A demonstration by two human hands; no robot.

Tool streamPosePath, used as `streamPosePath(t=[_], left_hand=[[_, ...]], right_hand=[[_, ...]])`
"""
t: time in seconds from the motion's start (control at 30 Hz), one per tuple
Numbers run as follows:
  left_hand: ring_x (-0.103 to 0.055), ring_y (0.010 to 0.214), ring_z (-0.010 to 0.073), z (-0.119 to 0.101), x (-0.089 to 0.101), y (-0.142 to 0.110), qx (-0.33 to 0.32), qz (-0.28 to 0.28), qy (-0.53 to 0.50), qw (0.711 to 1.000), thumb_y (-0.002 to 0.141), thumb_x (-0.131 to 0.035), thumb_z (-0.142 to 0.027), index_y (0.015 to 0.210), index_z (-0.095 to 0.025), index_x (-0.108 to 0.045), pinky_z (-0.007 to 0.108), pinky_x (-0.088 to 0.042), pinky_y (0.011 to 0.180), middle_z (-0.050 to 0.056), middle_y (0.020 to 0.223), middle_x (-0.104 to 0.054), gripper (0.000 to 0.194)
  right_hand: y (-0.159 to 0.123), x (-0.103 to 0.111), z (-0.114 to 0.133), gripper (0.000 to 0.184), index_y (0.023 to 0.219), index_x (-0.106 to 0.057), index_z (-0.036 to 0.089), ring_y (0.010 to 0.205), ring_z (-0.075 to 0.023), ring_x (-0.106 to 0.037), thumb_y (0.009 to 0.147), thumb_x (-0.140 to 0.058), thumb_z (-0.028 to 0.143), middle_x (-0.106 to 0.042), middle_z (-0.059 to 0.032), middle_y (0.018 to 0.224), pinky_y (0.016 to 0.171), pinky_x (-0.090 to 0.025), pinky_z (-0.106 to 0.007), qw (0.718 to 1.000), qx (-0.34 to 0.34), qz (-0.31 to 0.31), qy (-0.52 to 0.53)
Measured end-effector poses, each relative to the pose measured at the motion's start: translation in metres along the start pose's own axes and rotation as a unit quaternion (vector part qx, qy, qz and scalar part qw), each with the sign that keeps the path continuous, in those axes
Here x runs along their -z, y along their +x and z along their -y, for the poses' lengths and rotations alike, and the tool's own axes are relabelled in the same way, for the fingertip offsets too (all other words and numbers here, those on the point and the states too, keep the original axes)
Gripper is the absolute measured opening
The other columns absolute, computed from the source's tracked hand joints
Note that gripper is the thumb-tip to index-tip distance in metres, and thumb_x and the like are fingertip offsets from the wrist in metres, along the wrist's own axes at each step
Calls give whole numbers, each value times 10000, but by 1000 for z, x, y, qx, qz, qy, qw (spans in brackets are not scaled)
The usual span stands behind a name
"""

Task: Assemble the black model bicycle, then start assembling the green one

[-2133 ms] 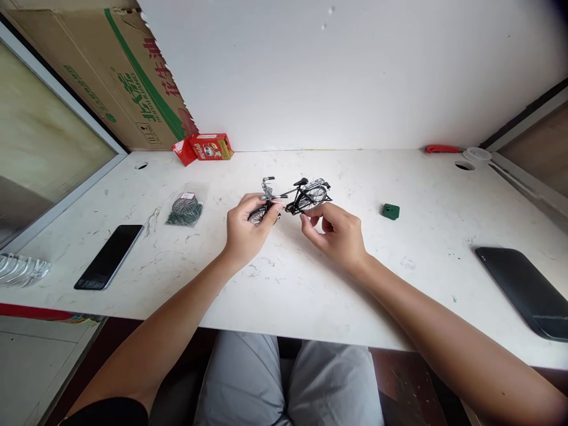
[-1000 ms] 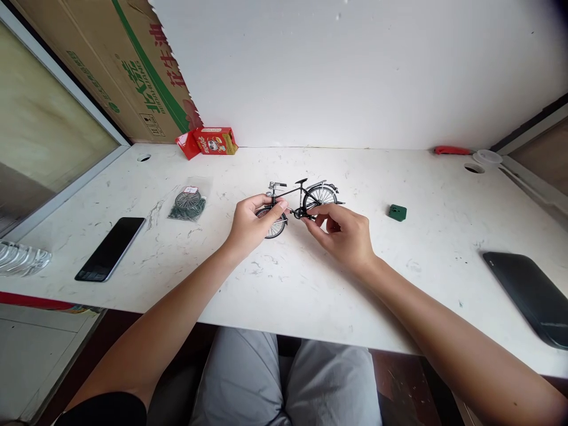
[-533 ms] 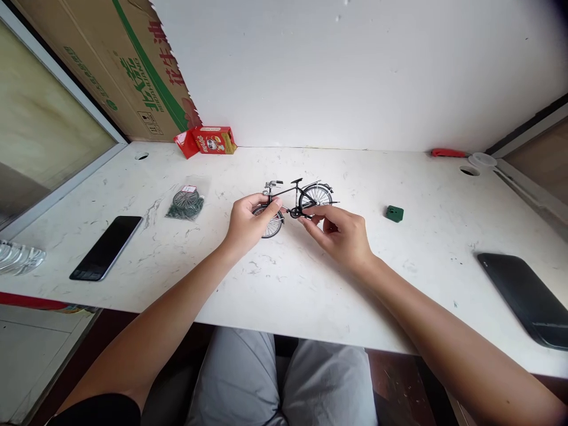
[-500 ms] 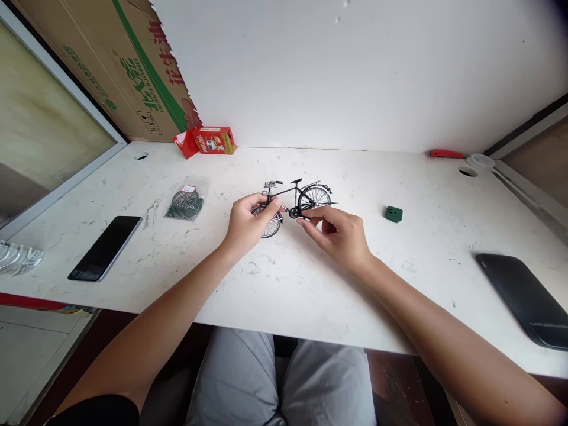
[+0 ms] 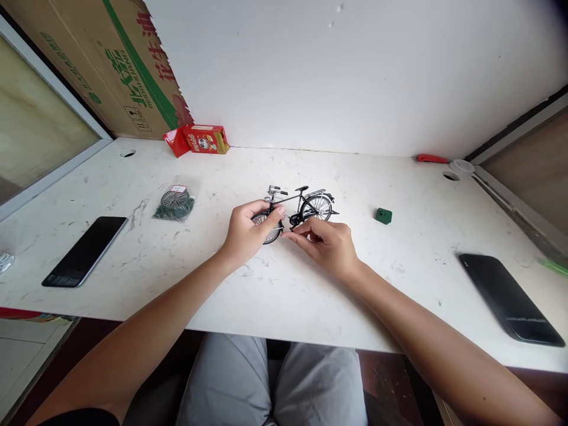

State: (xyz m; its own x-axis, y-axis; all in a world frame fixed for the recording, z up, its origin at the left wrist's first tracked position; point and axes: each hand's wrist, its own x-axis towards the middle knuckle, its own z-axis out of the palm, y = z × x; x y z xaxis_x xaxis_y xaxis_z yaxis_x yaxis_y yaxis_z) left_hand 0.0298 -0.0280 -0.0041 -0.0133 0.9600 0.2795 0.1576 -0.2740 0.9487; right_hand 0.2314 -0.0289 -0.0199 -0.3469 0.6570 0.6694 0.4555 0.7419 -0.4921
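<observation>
A small black model bicycle stands on the white table, its handlebar to the left and its rear wheel to the right. My left hand grips the front end, thumb and fingers closed around the frame above the front wheel. At the pedals, low on the bicycle, my right hand has thumb and index finger pinched together. The crank or pedal seems to be between those fingertips, though they partly cover it. The saddle, rear rack and spoked rear wheel show uncovered.
Left of the hands lie a clear bag with a spoked wheel and green pieces, and a phone. A red box sits at the back. Rightward are a green block, a black flat device and a red object.
My right hand has shifted a little left and down along the pedal area. My left hand keeps its grip on the front end. The whole view has turned slightly to the right.
</observation>
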Motion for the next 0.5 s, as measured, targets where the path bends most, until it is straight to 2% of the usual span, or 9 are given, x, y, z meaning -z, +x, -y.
streamPosePath(t=[0.1, 0.23, 0.5], left_hand=[[-727, 891, 222, -2, -3, -4, -11, 17, 7, 1000, 941, -738, -452, 857, -186, -778, 322, -548, 846, 65, 896, -794, 282], [-701, 842, 205, -3, -5, -6, -30, 26, 26, 999, 963, -714, -443, 832, -194, -773, 312, -534, 806, 49, 850, -770, 288], [-698, 862, 218, -6, 1, -1, -31, -52, 35, 998, 943, -737, -462, 874, -196, -805, 323, -534, 816, 61, 901, -793, 283]], right_hand=[[0, 0, 1, 250, 804, -640, 213, 504, -92, -584, 947, -794, 348, -691, 34, 637, 496, -418, -249, 999, 29, -21, -41], [4, 5, 1, 124, 934, -700, 224, 520, -96, -610, 974, -763, 322, -731, 22, 686, 494, -428, -258, 993, 36, -62, -97], [6, 11, -1, 136, 953, -737, 224, 548, -112, -632, 1014, -705, 342, -745, 8, 711, 516, -442, -276, 994, 4, -39, -101]])
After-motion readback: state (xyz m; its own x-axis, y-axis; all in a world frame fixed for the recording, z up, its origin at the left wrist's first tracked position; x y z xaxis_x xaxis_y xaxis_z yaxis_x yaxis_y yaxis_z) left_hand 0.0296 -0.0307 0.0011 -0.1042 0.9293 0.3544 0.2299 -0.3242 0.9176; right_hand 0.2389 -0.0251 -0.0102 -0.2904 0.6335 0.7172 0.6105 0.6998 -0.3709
